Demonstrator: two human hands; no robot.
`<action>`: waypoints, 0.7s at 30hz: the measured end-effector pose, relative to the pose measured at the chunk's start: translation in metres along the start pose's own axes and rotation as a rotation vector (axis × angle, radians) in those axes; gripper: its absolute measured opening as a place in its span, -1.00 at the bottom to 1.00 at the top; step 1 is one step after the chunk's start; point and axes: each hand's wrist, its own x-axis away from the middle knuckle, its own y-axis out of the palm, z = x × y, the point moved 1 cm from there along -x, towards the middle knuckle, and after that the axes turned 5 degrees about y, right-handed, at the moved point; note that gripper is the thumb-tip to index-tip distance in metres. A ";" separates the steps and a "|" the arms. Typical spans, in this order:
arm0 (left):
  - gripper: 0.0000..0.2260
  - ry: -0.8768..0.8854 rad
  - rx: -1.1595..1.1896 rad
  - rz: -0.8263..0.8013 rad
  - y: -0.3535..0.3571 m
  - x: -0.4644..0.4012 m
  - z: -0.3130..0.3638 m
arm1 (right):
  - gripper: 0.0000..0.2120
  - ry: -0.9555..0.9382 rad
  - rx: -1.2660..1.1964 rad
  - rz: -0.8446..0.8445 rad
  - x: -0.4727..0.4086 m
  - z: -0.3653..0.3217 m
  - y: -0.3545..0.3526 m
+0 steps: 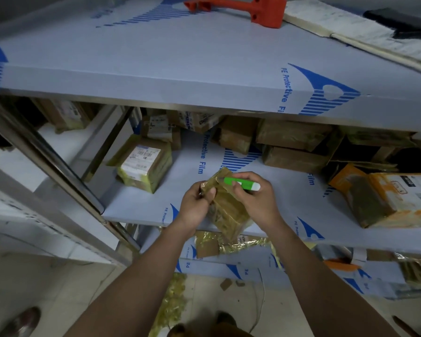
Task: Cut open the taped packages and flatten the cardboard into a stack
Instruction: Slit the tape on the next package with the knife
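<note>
My left hand point(197, 198) grips the upper left corner of a small taped package point(225, 206), fingers curled round its edge and the thumb pressed on the front. The package is between my two hands, held in the air just above the front edge of the shelf point(141, 203). My right hand point(254, 200) is closed round a green cutter point(241, 183); its front end lies on the top of the package, just beyond my left thumb. I cannot see the blade itself, so I cannot tell if it is out.

I think the step now is to cut the tape along the top seam. To do it well, I should keep the left thumb to the side of the cutting line, hold the package firm, and pull the cutter shallow and away from my left fingers, so only the tape opens and not the cardboard.

More taped packages point(144, 164) wait farther from my hands, at the back and on both sides.
</note>
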 end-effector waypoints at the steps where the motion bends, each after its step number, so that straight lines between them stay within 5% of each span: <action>1: -0.90 -0.003 0.003 0.010 0.000 0.000 0.000 | -0.88 -0.014 0.028 -0.016 -0.001 -0.001 0.001; 15: -0.80 -0.062 0.070 0.033 0.002 -0.008 -0.002 | -0.85 -0.276 0.358 -0.094 -0.013 0.006 0.005; 21: -0.78 -0.038 0.058 0.049 0.003 -0.008 -0.001 | -0.85 -0.184 0.363 -0.153 -0.022 -0.001 0.002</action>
